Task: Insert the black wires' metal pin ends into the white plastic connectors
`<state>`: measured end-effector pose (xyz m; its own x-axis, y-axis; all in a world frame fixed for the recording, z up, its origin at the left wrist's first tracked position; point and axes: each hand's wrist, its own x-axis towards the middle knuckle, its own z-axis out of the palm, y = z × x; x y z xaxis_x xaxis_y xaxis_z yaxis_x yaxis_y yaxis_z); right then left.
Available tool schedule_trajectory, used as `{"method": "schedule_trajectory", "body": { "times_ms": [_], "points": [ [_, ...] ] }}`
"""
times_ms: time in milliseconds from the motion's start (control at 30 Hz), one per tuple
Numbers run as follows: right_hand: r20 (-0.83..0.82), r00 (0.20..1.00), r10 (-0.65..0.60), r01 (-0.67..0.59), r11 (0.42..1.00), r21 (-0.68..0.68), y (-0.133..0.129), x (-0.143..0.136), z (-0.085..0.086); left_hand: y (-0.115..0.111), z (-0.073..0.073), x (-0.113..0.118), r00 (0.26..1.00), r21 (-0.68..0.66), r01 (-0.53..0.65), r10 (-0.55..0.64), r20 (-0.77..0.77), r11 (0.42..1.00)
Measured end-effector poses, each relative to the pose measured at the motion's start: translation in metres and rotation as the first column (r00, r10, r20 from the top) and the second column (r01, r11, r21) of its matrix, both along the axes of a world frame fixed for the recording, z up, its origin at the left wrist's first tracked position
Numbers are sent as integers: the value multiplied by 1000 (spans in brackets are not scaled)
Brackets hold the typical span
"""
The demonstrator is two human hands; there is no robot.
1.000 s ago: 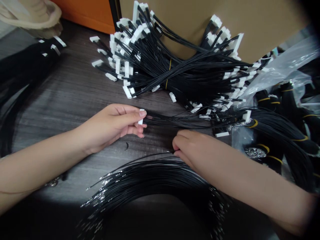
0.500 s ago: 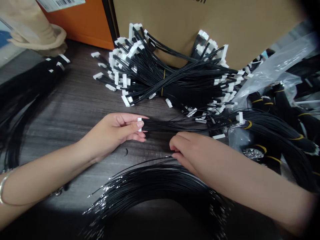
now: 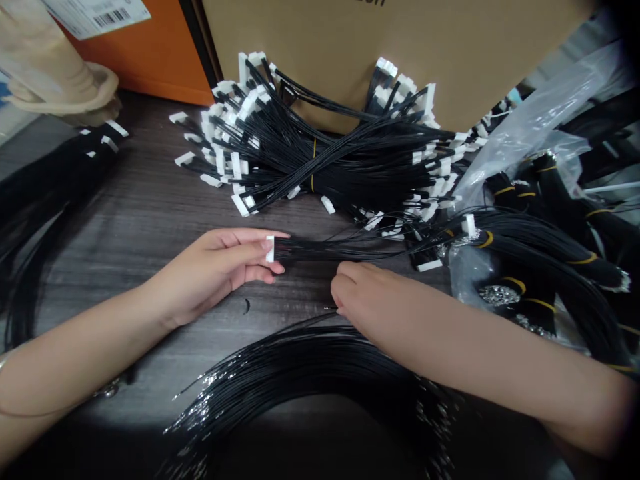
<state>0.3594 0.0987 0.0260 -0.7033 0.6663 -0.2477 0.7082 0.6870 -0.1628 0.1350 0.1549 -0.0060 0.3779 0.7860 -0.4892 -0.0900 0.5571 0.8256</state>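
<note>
My left hand (image 3: 225, 267) is closed on a white plug connector (image 3: 271, 249), gripping it between thumb and fingers. Several thin black wires (image 3: 310, 248) run from that connector to the right, above my right hand. My right hand (image 3: 350, 287) is closed in a pinch, with the metal-tipped end of a black wire (image 3: 329, 308) poking out to its left. Just below it, a curved bundle of loose black wires (image 3: 300, 353) with shiny metal terminals lies on the table; part of the bundle is behind my right forearm.
Behind my hands is a large pile of finished-looking black cables (image 3: 350, 160) with white connectors, against a cardboard box (image 3: 320, 33). Yellow-tied wire bundles (image 3: 540, 240) and clear plastic (image 3: 540, 127) crowd the right. More black cables (image 3: 55, 180) lie left, near an orange box (image 3: 150, 60).
The view has shifted a little, so most things appear further left. My left thumb has slid back, showing more of the connector. My right hand stays in its pinch below the wires.
</note>
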Motion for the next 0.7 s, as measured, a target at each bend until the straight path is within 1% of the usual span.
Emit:
{"method": "schedule_trajectory", "body": {
  "times_ms": [133, 200, 267, 333, 400, 500, 600, 667, 700],
  "points": [
    [-127, 992, -24, 24, 1000, -6, 5, 1, -15, 2, -2, 0, 1000, 11, -1, 1, -1, 1000],
    [-150, 988, -23, 17, 999, -41, 6, 0, -17, 2, -2, 0, 1000, 14, -6, 6, 10, 1000],
    [-141, 990, -3, -3, 999, -41, 6, -1, -14, 1, -3, 0, 1000, 10, -10, 10, 19, 1000],
    [-122, 992, 23, -25, 1000, -13, 5, -3, -10, 1, -2, 0, 1000, 4, -15, 15, 24, 1000],
    [-140, 990, 26, -29, 999, -22, 5, -3, -6, 1, -2, -1, 1000, 2, -20, 20, 23, 1000],
    [-216, 976, -43, 16, 992, -126, 9, 0, 1, 0, -1, -1, 1000, 13, -21, 21, 20, 1000],
    [-262, 958, -116, 53, 970, -236, 13, 5, 10, -1, -1, 0, 1000, 25, -8, 8, 7, 1000],
    [-271, 952, -145, 69, 960, -271, 14, 7, 18, -3, -1, 0, 999, 41, 21, -20, -28, 999],
    [-274, 948, -160, 87, 961, -261, 13, 7, 21, -4, 0, 1, 998, 55, 36, -32, -58, 998]
  ]
}}
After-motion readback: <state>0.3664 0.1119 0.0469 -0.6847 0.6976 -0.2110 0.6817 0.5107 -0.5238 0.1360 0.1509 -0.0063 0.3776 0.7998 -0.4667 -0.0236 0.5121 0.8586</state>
